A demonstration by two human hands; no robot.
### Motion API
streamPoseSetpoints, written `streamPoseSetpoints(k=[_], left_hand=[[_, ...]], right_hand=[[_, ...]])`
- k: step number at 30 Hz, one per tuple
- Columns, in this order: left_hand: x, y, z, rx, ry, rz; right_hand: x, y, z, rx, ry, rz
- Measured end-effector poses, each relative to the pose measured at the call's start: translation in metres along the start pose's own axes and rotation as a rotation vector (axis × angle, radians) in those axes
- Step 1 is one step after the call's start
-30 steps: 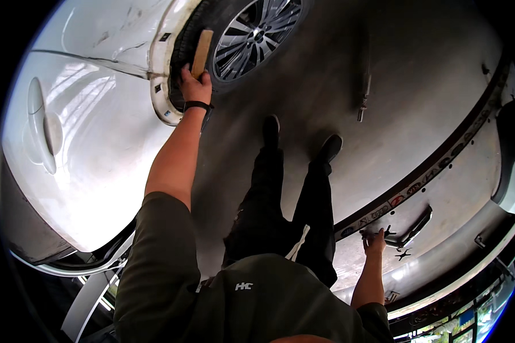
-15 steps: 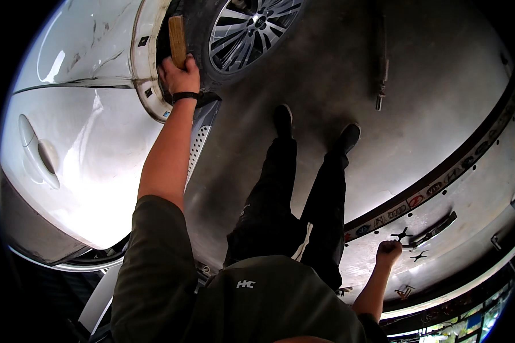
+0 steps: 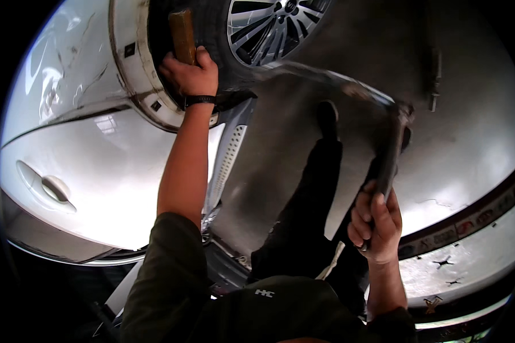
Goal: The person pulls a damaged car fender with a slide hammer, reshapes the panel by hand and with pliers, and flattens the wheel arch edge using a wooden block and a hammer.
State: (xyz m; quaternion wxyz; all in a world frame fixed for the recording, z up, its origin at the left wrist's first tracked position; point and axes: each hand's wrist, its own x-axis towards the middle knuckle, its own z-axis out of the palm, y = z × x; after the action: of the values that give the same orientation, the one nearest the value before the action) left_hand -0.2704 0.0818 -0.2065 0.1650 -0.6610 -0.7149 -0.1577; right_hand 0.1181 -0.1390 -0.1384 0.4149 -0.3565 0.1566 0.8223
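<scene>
My left hand (image 3: 193, 74) is closed around a wooden block (image 3: 182, 37), holding it in the gap between the tyre (image 3: 212, 34) and the edge of the wheel arch (image 3: 134, 86). The block's upper end sticks out above the fist. My right hand (image 3: 377, 223) grips the handle of a hammer (image 3: 393, 146) in front of my legs. The hammer's long, thin metal head reaches left toward the wheel (image 3: 277, 28) and is smeared by motion. Whether its tip touches anything, I cannot tell.
A white car door (image 3: 103, 166) with a pull handle (image 3: 46, 186) stands on the left, above a perforated side step (image 3: 232, 148). A long metal tool (image 3: 435, 80) lies on the grey floor. To the right, a pale surface (image 3: 440, 274) has a dark band of emblems.
My right hand has come from the pale surface at the right to in front of my legs, bringing the hammer up. My left hand still holds the block; the view has shifted slightly.
</scene>
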Motion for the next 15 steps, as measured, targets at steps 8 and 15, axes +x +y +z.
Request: streamPoseSetpoints(k=[8,15], left_hand=[[-0.005,0.01,-0.004,0.0,-0.204,-0.084],[-0.003,0.002,-0.01,0.128,-0.31,-0.104]], right_hand=[[0.076,0.024,0.061,0.212,-0.191,0.194],[0.086,0.015,0.078,0.372,-0.302,0.284]])
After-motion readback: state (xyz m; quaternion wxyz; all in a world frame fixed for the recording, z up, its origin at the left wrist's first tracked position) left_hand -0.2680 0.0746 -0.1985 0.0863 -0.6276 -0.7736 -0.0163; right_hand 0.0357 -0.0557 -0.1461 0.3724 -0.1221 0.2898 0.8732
